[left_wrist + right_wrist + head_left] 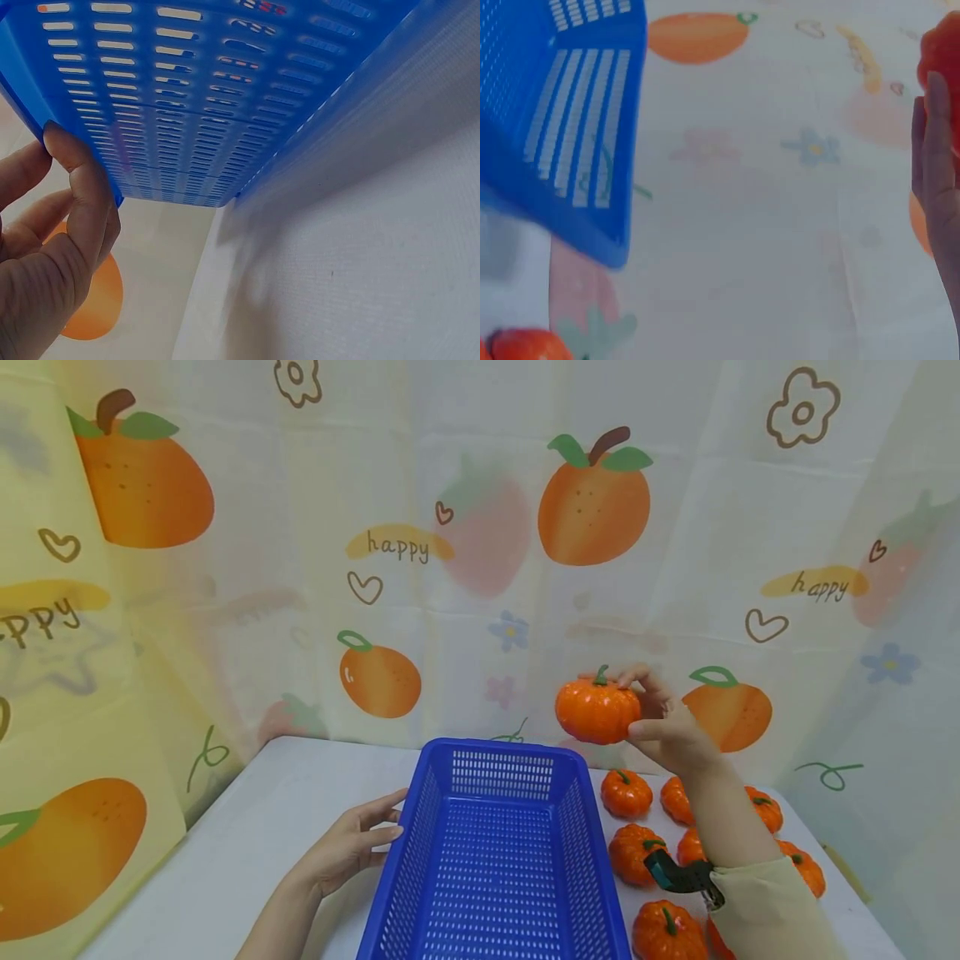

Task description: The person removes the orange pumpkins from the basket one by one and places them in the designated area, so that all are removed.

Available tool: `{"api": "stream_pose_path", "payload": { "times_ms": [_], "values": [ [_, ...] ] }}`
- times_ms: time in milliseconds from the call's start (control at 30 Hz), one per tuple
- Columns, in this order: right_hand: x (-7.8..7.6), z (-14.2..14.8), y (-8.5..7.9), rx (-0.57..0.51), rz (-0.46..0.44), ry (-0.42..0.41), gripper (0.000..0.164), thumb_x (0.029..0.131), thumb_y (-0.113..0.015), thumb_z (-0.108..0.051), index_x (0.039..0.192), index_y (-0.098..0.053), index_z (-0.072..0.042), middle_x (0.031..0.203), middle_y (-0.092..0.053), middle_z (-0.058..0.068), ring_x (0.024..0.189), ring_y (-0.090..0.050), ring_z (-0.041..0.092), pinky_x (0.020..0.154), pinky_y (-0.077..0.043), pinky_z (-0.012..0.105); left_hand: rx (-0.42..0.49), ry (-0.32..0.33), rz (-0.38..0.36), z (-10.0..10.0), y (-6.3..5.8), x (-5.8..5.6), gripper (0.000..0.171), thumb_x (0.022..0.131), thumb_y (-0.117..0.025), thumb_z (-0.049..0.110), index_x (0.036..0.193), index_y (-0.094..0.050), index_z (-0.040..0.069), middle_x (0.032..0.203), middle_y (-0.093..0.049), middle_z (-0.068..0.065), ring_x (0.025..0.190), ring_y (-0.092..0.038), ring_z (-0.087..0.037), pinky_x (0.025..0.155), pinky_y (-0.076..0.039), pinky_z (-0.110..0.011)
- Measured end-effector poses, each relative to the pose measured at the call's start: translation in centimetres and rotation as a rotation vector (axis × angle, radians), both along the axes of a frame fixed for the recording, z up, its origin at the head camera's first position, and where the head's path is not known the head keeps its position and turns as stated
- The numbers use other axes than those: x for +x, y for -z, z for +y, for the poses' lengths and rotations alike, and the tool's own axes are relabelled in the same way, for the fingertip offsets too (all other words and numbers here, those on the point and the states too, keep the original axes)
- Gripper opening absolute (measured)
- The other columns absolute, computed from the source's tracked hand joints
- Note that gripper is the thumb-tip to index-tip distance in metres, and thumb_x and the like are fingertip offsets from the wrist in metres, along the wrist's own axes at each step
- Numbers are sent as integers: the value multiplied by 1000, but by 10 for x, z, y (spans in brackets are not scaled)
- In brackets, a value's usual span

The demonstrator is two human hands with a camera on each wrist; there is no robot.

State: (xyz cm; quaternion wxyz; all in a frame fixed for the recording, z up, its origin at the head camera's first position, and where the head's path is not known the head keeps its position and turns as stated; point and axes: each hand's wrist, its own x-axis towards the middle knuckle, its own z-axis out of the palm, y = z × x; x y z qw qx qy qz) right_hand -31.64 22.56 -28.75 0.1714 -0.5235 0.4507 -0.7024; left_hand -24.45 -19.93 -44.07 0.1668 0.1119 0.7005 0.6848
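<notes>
My right hand [667, 727] holds a small orange toy pumpkin [597, 710] with a green stem up above the basket's far right corner. Thumb and fingers pinch its right side. In the right wrist view, the pumpkin [949, 64] and the hand [939, 165] are partly cut off at the right edge. A blue plastic basket [491, 745] with slotted walls stands on the table, and no pumpkin shows inside it. At its left rim, my left hand [348, 843] grips the edge; the left wrist view shows bent fingers [86, 191] against the rim.
Several more toy pumpkins [670, 931] sit on the white table [300, 793] right of the basket, some hidden behind my right forearm. A cloth with printed fruit [480, 635] hangs behind the table. A black strap [686, 872] is on my right wrist.
</notes>
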Motion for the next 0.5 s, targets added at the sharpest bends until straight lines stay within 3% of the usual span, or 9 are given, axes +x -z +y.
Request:
{"api": "stream_pose_path", "payload": {
  "times_ms": [233, 400, 500],
  "values": [
    [10, 44, 8, 84, 42, 141, 54, 85, -50, 18, 130, -40, -10, 148, -45, 7, 130, -53, 18, 100, -54, 28, -1, 2, 6, 0, 2, 0, 71, 97, -61, 17, 156, -24, 5, 119, -49, -6, 98, -60, -11, 85, -56, -29],
    [15, 75, 19, 97, 119, 223, 77, 81, -52, 18, 151, -23, 2, 151, -41, 10, 131, -52, 20, 100, -54, 30, -8, -14, -4, 0, 2, -1, 71, 96, -62, 18, 156, -26, 6, 121, -49, -7, 100, -61, -12, 88, -56, -32],
    [17, 95, 23, 93, 163, 249, 83, 79, -50, 20, 153, -15, 9, 154, -38, 12, 130, -53, 22, 99, -54, 31, -1, -11, 2, 0, 2, -1, 71, 96, -62, 18, 156, -26, 6, 121, -49, -7, 100, -61, -13, 88, -56, -32]
  ]
}}
